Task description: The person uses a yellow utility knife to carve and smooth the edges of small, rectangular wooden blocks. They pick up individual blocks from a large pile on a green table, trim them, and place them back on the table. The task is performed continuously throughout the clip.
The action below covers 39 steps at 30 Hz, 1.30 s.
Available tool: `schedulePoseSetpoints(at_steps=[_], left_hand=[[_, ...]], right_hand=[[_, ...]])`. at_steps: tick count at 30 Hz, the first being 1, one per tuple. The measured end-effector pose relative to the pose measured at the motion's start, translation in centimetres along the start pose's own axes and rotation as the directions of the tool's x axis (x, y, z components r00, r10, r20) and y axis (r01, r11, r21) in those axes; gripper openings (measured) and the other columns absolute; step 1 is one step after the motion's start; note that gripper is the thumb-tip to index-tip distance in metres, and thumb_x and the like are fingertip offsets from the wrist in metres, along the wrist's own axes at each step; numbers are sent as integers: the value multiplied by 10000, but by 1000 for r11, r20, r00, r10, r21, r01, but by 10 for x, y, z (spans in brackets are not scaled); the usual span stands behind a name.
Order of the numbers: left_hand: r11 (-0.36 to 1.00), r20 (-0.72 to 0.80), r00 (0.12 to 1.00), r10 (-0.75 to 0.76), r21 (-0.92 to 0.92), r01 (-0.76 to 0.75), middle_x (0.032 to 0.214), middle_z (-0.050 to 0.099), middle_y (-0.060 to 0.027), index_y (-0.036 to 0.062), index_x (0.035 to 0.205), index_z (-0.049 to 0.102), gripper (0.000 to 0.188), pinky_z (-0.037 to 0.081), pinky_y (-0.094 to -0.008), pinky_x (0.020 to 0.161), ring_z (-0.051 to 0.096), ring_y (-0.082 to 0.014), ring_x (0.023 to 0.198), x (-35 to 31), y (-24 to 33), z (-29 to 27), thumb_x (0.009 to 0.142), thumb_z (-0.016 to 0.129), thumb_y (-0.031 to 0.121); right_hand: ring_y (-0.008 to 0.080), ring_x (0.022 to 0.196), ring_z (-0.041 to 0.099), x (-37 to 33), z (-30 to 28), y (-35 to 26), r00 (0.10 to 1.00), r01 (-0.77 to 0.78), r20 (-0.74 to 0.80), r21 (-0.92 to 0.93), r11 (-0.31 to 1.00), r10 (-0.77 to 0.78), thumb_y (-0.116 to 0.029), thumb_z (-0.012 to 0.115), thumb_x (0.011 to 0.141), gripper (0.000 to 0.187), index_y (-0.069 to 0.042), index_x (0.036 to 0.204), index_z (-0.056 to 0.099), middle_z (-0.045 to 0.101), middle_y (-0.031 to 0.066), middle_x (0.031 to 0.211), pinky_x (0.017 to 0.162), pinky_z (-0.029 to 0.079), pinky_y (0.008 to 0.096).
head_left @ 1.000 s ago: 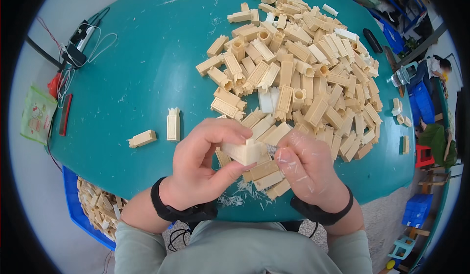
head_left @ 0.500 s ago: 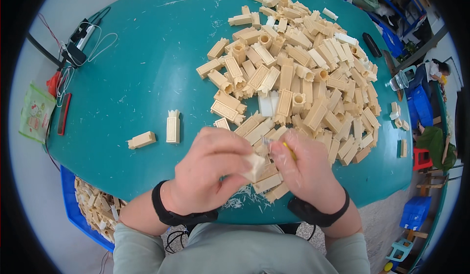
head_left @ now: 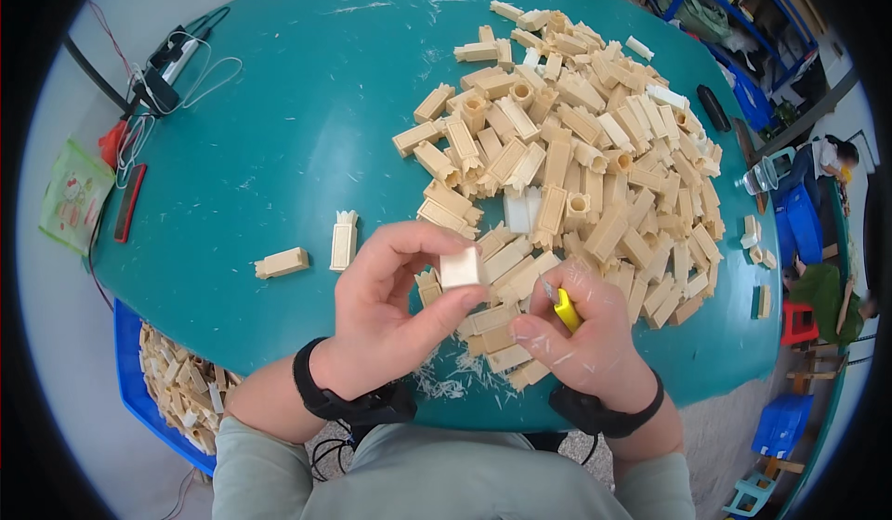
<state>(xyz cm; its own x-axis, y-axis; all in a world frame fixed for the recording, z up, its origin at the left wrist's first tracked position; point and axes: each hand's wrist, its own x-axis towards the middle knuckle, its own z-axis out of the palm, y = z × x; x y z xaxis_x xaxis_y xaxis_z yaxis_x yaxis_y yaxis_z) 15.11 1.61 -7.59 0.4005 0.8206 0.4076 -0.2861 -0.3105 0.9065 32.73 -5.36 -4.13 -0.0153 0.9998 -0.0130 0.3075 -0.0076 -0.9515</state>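
Between thumb and fingers, my left hand grips a cream plastic block, its flat square end facing up toward me. My right hand is closed around a yellow utility knife, with the short metal blade poking out toward the block but apart from it. Thin shavings cling to the right fingers. Under and beyond both hands spreads a big heap of similar cream blocks with notched ends. To the left, two single blocks rest on the green table.
White shavings litter the green tabletop near its front edge. A blue bin full of blocks stands lower left. A power strip and a red-black bar lie far left. A black object lies right of the heap.
The block has turned in my left hand so its flat end now faces up. My right hand with the knife has drawn back to the right, away from the block.
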Motion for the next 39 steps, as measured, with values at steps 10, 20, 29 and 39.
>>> schedulePoseSetpoints(at_steps=[10,20,29,39], left_hand=[[836,184,910,-371,-360,414,900,545,-38,28,1078,429,312,425,-206,679,535,-81,819,4,2,-4,805,580,11],[909,448,847,-286,-153,388,815,525,8,54,1302,352,542,389,-201,627,477,-49,705,3,5,-1,801,558,33],[883,470,810,-350,-123,453,1151,488,-78,31,1256,379,551,406,-269,828,491,-148,1021,4,4,-1,775,644,79],[920,182,927,-328,-162,357,872,491,16,45,1064,468,300,409,-172,598,465,-20,706,11,6,-1,796,596,7]], right_hand=[[78,537,445,2,4,15,980,143,-134,-21,990,-144,-83,677,752,181,-19,796,513,493,43,622,483,375,207],[108,544,474,0,1,17,962,252,-91,-66,966,-257,-133,681,749,190,-27,811,536,531,59,675,497,391,233],[99,543,487,-1,2,17,973,209,-92,-24,978,-210,-132,682,752,188,-30,809,536,528,49,660,483,389,232],[67,539,452,0,6,13,968,168,-191,24,986,-160,-90,666,755,158,-33,796,525,516,19,647,489,372,205]])
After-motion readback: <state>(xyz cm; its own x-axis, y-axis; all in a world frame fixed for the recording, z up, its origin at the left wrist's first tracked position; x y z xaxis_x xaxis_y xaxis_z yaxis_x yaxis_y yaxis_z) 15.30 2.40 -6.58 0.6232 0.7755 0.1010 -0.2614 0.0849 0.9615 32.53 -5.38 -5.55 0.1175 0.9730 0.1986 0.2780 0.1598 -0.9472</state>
